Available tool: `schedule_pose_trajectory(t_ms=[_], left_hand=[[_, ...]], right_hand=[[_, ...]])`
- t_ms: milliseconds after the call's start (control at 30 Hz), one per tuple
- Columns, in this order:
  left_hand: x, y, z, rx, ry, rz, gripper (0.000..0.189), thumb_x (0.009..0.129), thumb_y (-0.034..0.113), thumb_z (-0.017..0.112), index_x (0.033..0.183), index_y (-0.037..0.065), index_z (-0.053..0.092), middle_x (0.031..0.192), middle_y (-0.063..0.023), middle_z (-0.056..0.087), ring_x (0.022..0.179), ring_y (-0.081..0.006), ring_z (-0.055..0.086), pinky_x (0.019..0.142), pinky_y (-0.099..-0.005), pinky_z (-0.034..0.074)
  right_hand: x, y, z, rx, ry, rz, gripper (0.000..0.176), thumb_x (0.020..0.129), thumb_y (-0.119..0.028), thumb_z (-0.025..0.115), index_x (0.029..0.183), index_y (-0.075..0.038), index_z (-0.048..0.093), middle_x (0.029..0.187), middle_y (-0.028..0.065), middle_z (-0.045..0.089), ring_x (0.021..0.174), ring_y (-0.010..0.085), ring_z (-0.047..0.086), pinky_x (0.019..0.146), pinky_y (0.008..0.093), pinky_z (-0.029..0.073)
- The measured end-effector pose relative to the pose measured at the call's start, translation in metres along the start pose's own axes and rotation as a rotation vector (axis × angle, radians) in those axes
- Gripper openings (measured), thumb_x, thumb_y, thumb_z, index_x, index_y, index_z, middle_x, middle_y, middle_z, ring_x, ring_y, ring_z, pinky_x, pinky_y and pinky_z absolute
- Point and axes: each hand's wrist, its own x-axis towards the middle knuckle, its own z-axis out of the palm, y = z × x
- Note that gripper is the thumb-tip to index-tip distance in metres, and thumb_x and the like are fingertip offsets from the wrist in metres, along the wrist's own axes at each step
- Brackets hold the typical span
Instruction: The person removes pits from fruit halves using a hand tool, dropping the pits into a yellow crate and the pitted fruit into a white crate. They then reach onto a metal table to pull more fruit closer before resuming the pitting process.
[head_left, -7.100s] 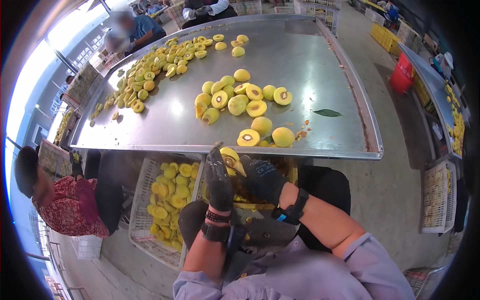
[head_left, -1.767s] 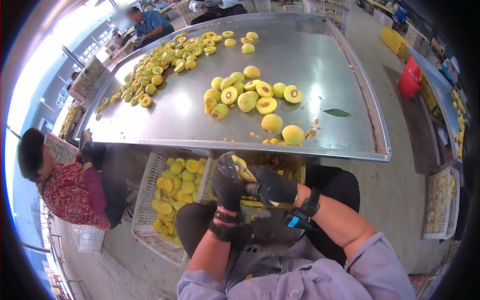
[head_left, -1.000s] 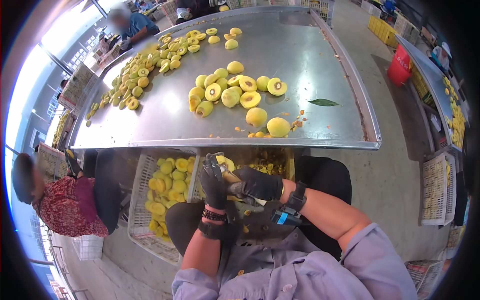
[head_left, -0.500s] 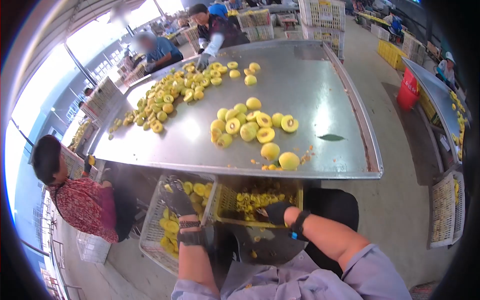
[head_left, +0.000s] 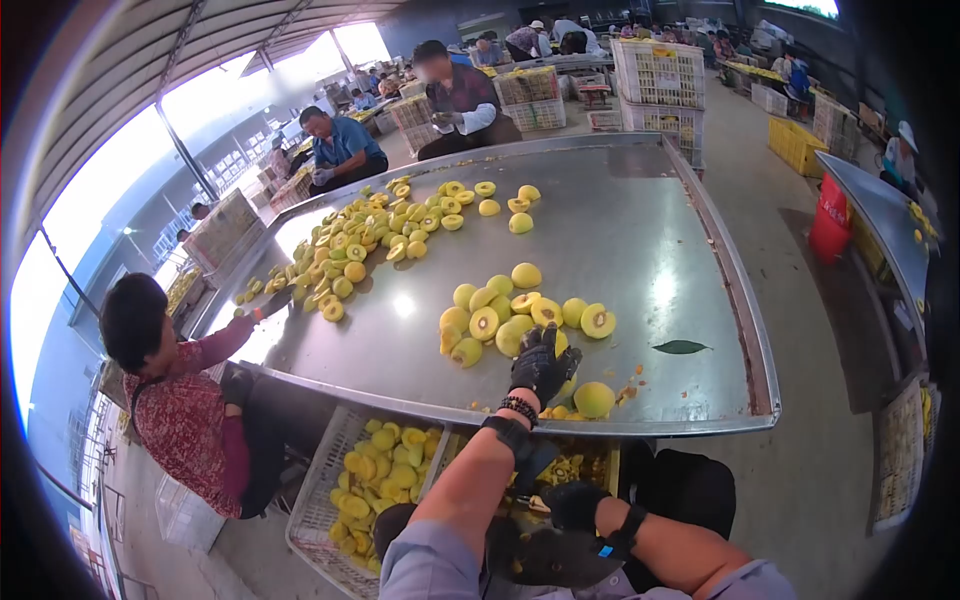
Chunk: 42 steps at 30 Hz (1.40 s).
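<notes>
My left hand (head_left: 543, 368), in a black glove, reaches over the near edge of the metal table. Its fingers are stretched out over a cluster of yellow peaches (head_left: 484, 322), some showing a cut face with a brown centre. One peach (head_left: 566, 392) lies partly hidden under the palm. Low over my lap, my right hand (head_left: 575, 505), also black-gloved, is closed around a small tool (head_left: 534, 503) with a light-brown part; its tip cannot be made out. Close to the table edge sits a single peach (head_left: 594, 400).
A white crate (head_left: 318, 500) of peach halves stands below the table, beside a yellow crate (head_left: 612, 465) of scraps. A larger peach pile (head_left: 375, 235) covers the table's far left. A leaf (head_left: 681, 347) lies at right. A co-worker in red (head_left: 190, 430) reaches over the left edge.
My left hand has moved from the white crate up to the peaches on the table. My right hand has come lower, nearer my lap. The left co-worker's arm now extends over the table.
</notes>
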Motion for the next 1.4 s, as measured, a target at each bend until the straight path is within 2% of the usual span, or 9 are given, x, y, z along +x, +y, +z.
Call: schedule_pose_trajectory(t_ms=[433, 500, 700, 767, 833, 900, 1200, 1333, 1400], left_hand=[[-0.015, -0.051, -0.032, -0.263, 0.374, 0.279, 0.019, 0.080, 0.021, 0.064, 0.086, 0.003, 0.064, 0.083, -0.0132, 0.064, 0.081, -0.0279, 0.060, 0.071, -0.0380, 0.047], [-0.048, -0.038, -0.061, -0.602, 0.218, 0.181, 0.021, 0.076, 0.012, 0.068, 0.094, 0.003, 0.061, 0.091, -0.0118, 0.062, 0.084, -0.0251, 0.061, 0.074, -0.0365, 0.048], [-0.139, -0.014, -0.098, -0.665, 0.045, 0.389, 0.043, 0.076, 0.005, 0.069, 0.114, 0.002, 0.051, 0.110, -0.0118, 0.053, 0.098, -0.0205, 0.055, 0.084, -0.0328, 0.046], [-0.153, -0.008, -0.102, -0.416, 0.164, 0.471, 0.046, 0.075, 0.003, 0.070, 0.116, 0.004, 0.050, 0.111, -0.0094, 0.052, 0.101, -0.0155, 0.052, 0.082, -0.0308, 0.047], [-0.171, 0.000, -0.103, -1.088, 0.089, 0.187, 0.057, 0.081, 0.009, 0.067, 0.130, 0.005, 0.039, 0.113, -0.0076, 0.051, 0.102, -0.0149, 0.051, 0.085, -0.0268, 0.045], [-0.180, -0.010, -0.093, -1.451, 0.108, -0.006, 0.061, 0.084, 0.011, 0.064, 0.136, 0.005, 0.032, 0.115, -0.0064, 0.051, 0.102, -0.0141, 0.050, 0.086, -0.0251, 0.044], [-0.174, -0.042, -0.111, -2.173, 0.295, -0.361, 0.035, 0.091, 0.011, 0.053, 0.120, -0.007, 0.042, 0.111, -0.0159, 0.055, 0.099, -0.0216, 0.058, 0.085, -0.0311, 0.048], [-0.179, -0.069, -0.091, -0.337, 0.666, -0.028, 0.044, 0.097, 0.026, 0.042, 0.129, -0.004, 0.038, 0.118, -0.0144, 0.052, 0.107, -0.0226, 0.053, 0.094, -0.0335, 0.045], [-0.179, -0.074, -0.084, -1.095, 0.509, -0.142, 0.042, 0.098, 0.022, 0.038, 0.131, -0.005, 0.035, 0.122, -0.0144, 0.050, 0.110, -0.0219, 0.051, 0.096, -0.0329, 0.042]], right_hand=[[-0.015, -0.024, -0.073, 0.255, 0.245, 0.146, 0.031, 0.076, -0.027, 0.063, 0.098, -0.005, 0.061, 0.089, 0.0200, 0.063, 0.083, 0.0384, 0.061, 0.069, 0.0454, 0.047], [-0.014, -0.023, -0.078, 0.093, 0.758, -0.026, 0.027, 0.082, -0.026, 0.061, 0.098, -0.004, 0.060, 0.084, 0.0164, 0.063, 0.075, 0.0328, 0.062, 0.065, 0.0414, 0.048], [0.018, -0.010, -0.069, 1.096, 0.687, -0.001, 0.025, 0.085, -0.008, 0.056, 0.109, -0.003, 0.059, 0.094, 0.0111, 0.061, 0.080, 0.0217, 0.061, 0.069, 0.0333, 0.048], [0.013, -0.051, -0.090, 0.404, 0.838, -0.251, 0.022, 0.089, -0.007, 0.052, 0.109, -0.001, 0.058, 0.097, 0.0113, 0.061, 0.086, 0.0202, 0.060, 0.073, 0.0315, 0.048], [0.022, -0.042, -0.081, 0.110, 0.852, -0.304, 0.022, 0.089, -0.007, 0.051, 0.109, -0.001, 0.058, 0.099, 0.0116, 0.060, 0.088, 0.0215, 0.059, 0.074, 0.0331, 0.048], [0.052, -0.029, -0.040, 0.920, 0.811, -0.145, 0.029, 0.085, -0.009, 0.059, 0.112, 0.000, 0.054, 0.097, 0.0139, 0.059, 0.089, 0.0276, 0.059, 0.076, 0.0350, 0.047], [0.070, -0.074, -0.065, 0.272, 0.920, -0.027, 0.028, 0.082, -0.017, 0.061, 0.102, -0.001, 0.050, 0.083, 0.0218, 0.060, 0.077, 0.0410, 0.059, 0.062, 0.0468, 0.045], [0.071, -0.077, -0.064, 0.175, 0.646, 0.004, 0.039, 0.080, -0.021, 0.061, 0.111, 0.001, 0.049, 0.090, 0.0246, 0.060, 0.081, 0.0400, 0.059, 0.067, 0.0454, 0.047], [0.076, -0.075, -0.057, 0.090, 0.595, -0.066, 0.046, 0.079, -0.021, 0.061, 0.116, 0.002, 0.048, 0.094, 0.0262, 0.060, 0.084, 0.0397, 0.059, 0.071, 0.0447, 0.047]])
